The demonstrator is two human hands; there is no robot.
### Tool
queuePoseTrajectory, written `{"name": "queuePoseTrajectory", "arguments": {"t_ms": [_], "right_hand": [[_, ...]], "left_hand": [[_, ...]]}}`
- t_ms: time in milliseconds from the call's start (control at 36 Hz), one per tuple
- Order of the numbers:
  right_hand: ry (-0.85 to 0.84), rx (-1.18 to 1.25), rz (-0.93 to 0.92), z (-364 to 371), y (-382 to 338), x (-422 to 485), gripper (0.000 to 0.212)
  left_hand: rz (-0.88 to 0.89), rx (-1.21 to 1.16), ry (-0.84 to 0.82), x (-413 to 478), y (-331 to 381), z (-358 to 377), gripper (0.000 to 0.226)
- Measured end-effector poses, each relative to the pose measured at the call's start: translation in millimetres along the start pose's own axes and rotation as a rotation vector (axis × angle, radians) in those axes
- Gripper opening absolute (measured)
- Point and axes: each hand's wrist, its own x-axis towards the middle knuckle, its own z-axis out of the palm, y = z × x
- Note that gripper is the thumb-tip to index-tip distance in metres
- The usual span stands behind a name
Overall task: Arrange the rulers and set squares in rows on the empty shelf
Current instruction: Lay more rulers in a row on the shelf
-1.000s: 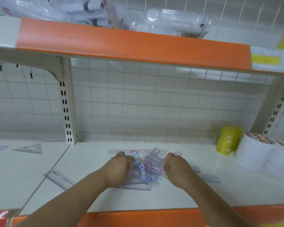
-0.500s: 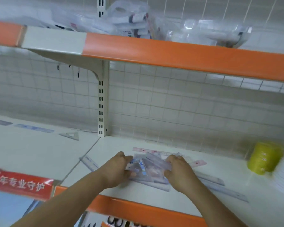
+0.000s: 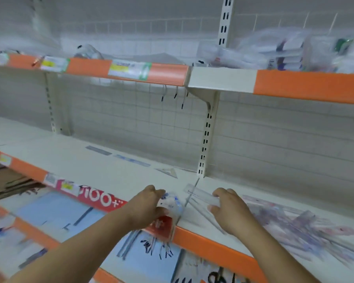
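— Left hand (image 3: 149, 205) was clamped on a bunch (image 3: 170, 202) of clear plastic pieces with blue print, fingers and thumb curled round it; it sat at the front lip of the shelf (image 3: 110, 174), just left of the seam between the two bays.
— Rulers or set squares?
— Too blurred to say; the right hand (image 3: 231, 211) was plainer, its fingers curled round the near end of a clear ruler (image 3: 199, 195); the far end pointed at the foot of the post (image 3: 205, 148); whether it touched the shelf I could not tell.
— Were the hands close?
— Apart, with the seam between them.
— Where was the rest?
— A loose pile (image 3: 307, 221) of clear rulers and set squares lay spread on the right bay, just beside the right hand; along the back of the left bay lay a grey ruler (image 3: 98, 150), a blue ruler (image 3: 132, 160), then a set square (image 3: 168, 172) nearest the post; all three flat and apart.
— Anything above?
— Clear packets (image 3: 274, 52) were heaped on the top shelf (image 3: 309, 86), behind its orange strip.
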Motion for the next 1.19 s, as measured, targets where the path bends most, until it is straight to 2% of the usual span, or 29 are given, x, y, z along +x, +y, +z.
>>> {"name": "queuePoseTrajectory", "arguments": {"t_ms": [306, 500, 639, 917, 1194], "right_hand": [[-0.016, 0.016, -0.009, 39.3, -130.9, 0.7, 0.039], [-0.024, 0.007, -0.011, 60.0, -191.8, 0.5, 0.042], [-0.04, 0.009, -0.013, 74.2, -229.7, 2.9, 0.041], [-0.042, -0.021, -0.034, 84.7, -276.2, 25.0, 0.037], [0.004, -0.023, -0.057, 90.2, -304.0, 77.6, 0.043]], "left_hand": [[-0.044, 0.002, 0.033, -45.8, -127.5, -50.5, 0.047], [-0.063, -0.018, 0.035, -72.4, -182.8, -68.1, 0.055], [-0.063, -0.042, 0.017, -86.5, -214.8, -75.3, 0.052], [-0.111, -0.057, 0.044, -82.8, -269.8, -91.6, 0.054], [-0.119, -0.053, 0.057, -47.4, -310.1, -104.2, 0.046]]}}
